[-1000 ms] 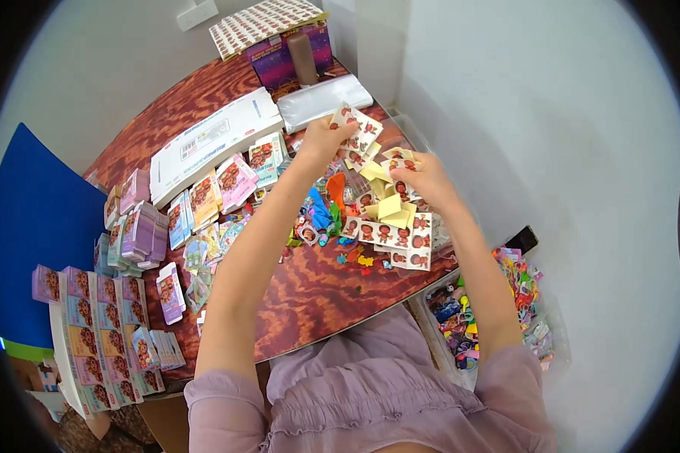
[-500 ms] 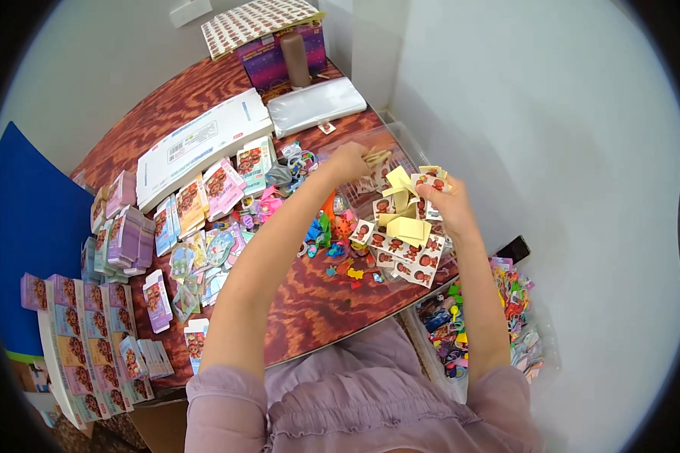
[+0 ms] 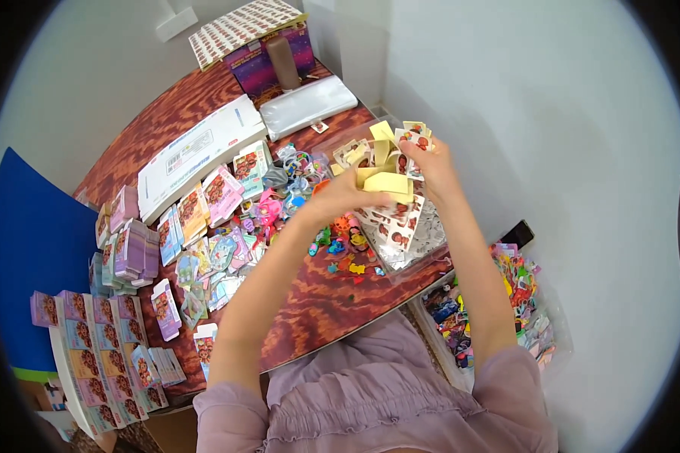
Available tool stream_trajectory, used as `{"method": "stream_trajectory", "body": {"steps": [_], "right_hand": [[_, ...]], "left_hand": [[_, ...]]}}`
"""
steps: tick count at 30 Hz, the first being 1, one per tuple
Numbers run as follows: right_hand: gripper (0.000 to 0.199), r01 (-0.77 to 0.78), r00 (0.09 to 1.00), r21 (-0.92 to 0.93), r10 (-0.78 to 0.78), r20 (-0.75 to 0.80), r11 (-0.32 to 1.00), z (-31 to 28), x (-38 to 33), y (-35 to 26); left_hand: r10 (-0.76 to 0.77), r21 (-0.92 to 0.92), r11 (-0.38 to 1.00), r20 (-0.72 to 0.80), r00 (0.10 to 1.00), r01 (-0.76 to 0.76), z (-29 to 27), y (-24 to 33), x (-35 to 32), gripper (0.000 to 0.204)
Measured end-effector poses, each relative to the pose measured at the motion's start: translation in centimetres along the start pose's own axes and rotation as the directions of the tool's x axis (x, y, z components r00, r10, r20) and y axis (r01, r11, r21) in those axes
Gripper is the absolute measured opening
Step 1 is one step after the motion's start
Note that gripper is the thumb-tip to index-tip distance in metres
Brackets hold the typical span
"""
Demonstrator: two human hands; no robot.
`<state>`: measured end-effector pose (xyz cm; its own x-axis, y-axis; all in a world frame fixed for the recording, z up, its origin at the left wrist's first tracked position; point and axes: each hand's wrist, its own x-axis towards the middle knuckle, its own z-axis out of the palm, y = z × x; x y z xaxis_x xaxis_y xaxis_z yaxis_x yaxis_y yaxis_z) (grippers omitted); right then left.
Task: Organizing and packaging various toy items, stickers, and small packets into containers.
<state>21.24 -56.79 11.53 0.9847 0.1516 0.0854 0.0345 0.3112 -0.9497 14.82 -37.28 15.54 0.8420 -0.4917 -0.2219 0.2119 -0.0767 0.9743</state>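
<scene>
Over the clear plastic tray point(image 3: 409, 266), my two hands work at a loose bunch of small sticker cards with printed figures and pale yellow backs. My right hand point(image 3: 440, 172) is closed, thumb on top, on sticker cards point(image 3: 414, 137) at the far side of the bunch. Lower down and to the left, my left hand point(image 3: 340, 198) grips more of the bunch near a folded yellow piece point(image 3: 387, 183); its fingertips are partly hidden. Longer sticker strips point(image 3: 399, 232) hang below, above silvery grey bits in the tray.
Colourful small toys point(image 3: 338, 240) are heaped left of the tray. Stacks of printed cards point(image 3: 223, 189), a long white box point(image 3: 200, 155) and clear plastic bags point(image 3: 310, 106) lie beyond. Small boxes point(image 3: 102, 355) line the left edge. A bin of trinkets point(image 3: 461, 321) and a phone point(image 3: 517, 235) are at right.
My left hand has come down from the tray's far side and taken hold of the bunch. My right hand has moved up and away with its cards, uncovering more of the tray.
</scene>
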Motion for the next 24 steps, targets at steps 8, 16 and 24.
{"method": "stream_trajectory", "body": {"steps": [8, 16, 24], "right_hand": [[0.018, -0.019, 0.995, 0.148, 0.033, -0.09, 0.989, 3.6, 1.0, 1.0], [0.018, -0.108, 0.981, 0.168, 0.132, -0.145, 0.98, 4.8, 4.0, 2.8], [0.012, -0.181, 0.924, -0.018, 0.164, -0.344, 0.983, 2.7, 7.4, 7.6]], "left_hand": [[0.167, 0.011, 0.984, -0.411, 0.896, -0.178, 0.9, -5.6, 2.9, 0.042], [0.161, 0.076, 0.986, -0.662, 0.732, -0.148, 0.2, -7.0, 4.1, 0.024], [0.055, -0.035, 0.994, -0.665, 0.745, -0.104, 0.0, -7.4, 3.3, 0.041]]}}
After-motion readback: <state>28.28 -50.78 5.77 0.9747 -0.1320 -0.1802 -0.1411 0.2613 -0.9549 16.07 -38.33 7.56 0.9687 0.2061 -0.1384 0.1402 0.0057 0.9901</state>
